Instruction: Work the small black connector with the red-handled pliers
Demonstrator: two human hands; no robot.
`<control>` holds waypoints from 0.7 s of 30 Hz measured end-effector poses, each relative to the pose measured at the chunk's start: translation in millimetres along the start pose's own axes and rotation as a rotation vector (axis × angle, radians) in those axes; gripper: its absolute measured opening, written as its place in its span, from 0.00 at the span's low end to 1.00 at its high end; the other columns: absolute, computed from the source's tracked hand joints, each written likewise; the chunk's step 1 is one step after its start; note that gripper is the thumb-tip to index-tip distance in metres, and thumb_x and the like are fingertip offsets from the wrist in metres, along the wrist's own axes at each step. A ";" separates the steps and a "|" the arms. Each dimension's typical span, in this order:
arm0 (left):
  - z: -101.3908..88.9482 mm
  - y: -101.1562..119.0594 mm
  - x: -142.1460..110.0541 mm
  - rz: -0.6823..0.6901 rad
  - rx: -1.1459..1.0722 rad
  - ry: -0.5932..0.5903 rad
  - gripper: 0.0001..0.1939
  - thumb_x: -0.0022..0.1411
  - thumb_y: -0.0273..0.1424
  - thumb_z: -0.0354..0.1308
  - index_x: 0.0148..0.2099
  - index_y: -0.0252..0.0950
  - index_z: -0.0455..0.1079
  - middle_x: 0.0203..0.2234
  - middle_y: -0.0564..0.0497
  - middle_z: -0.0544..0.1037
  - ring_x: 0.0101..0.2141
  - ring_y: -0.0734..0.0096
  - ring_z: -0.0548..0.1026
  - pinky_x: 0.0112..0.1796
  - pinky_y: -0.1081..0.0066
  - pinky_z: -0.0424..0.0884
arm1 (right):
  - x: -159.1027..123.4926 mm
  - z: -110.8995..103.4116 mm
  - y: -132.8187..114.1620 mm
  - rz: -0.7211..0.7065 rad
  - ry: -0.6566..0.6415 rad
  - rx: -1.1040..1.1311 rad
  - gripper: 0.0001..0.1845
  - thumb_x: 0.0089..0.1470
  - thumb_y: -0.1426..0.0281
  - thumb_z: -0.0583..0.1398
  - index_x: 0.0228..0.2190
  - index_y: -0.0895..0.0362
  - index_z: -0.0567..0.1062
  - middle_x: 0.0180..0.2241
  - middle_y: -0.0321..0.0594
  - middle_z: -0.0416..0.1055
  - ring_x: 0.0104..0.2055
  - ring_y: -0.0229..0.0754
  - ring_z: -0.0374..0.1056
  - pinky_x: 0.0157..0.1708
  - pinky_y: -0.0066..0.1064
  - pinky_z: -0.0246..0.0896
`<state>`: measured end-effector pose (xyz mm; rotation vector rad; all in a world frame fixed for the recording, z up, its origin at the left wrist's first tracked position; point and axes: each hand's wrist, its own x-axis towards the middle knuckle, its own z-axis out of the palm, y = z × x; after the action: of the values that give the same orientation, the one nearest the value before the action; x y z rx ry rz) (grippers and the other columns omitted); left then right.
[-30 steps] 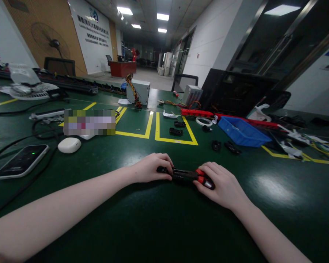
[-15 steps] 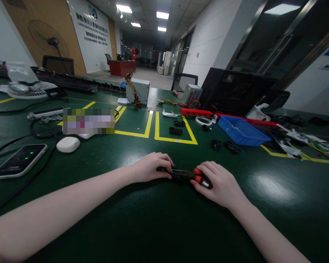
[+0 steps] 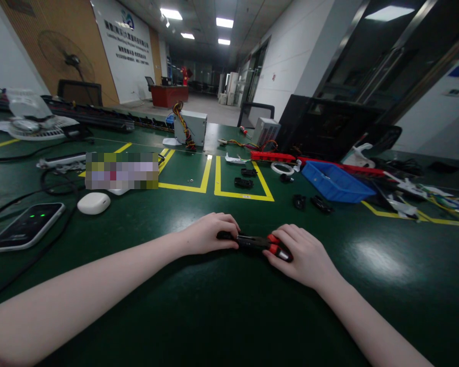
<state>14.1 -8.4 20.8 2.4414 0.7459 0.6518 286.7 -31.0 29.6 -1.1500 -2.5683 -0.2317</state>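
My right hand (image 3: 304, 255) is closed round the red-and-black handles of what look like pliers (image 3: 278, 248), lying nearly level just above the green tabletop. To its left, my left hand (image 3: 212, 234) pinches a black piece (image 3: 225, 235) between thumb and fingers. A dark length (image 3: 251, 242) spans the gap between both hands; where the black piece ends and the tool's jaws begin cannot be made out. Further off, two black plastic parts (image 3: 244, 182) lie inside a yellow taped rectangle, and more black parts (image 3: 321, 204) rest to the right.
A blue bin (image 3: 334, 183) stands at the right, with a white ring of tape or cable (image 3: 283, 168) beside it. At left are a phone (image 3: 26, 227), a white case (image 3: 94, 203) and black cables. A metal power supply box (image 3: 195, 128) stands further back.
The whole view has shifted very slightly. Both hands keep the same grip on the tool and the black piece, with almost no movement.
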 end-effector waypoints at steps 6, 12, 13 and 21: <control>2.7 -1.5 0.4 0.015 0.015 0.013 0.07 0.62 0.32 0.61 0.41 0.34 0.72 0.44 0.47 0.74 0.44 0.65 0.73 0.44 0.66 0.69 | 1.0 0.4 -1.3 0.008 -0.042 0.007 0.12 0.55 0.59 0.58 0.32 0.56 0.70 0.32 0.42 0.69 0.32 0.41 0.63 0.31 0.33 0.58; 2.3 1.6 0.8 0.025 0.009 0.034 0.08 0.66 0.30 0.55 0.45 0.34 0.71 0.43 0.46 0.74 0.43 0.67 0.73 0.44 0.67 0.69 | 1.3 -2.0 -1.3 0.008 -0.047 0.011 0.11 0.54 0.60 0.58 0.30 0.55 0.69 0.31 0.41 0.69 0.32 0.41 0.63 0.32 0.33 0.58; 2.3 1.6 0.6 0.027 0.008 0.033 0.08 0.66 0.30 0.54 0.45 0.34 0.72 0.43 0.46 0.74 0.43 0.67 0.73 0.44 0.67 0.69 | 1.2 -2.0 -1.0 0.008 -0.050 0.011 0.11 0.54 0.60 0.58 0.30 0.55 0.69 0.31 0.41 0.69 0.32 0.41 0.64 0.32 0.33 0.59; 3.1 2.7 -1.2 0.025 0.146 0.019 0.07 0.66 0.31 0.55 0.44 0.36 0.72 0.45 0.48 0.73 0.44 0.65 0.73 0.46 0.63 0.66 | 1.5 -2.1 -2.4 -0.001 -0.071 0.004 0.11 0.54 0.60 0.58 0.31 0.55 0.70 0.31 0.41 0.69 0.32 0.42 0.64 0.31 0.33 0.59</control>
<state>15.9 -12.1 19.7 2.5843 0.7969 0.6511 284.4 -32.1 32.1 -1.1762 -2.6290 -0.1898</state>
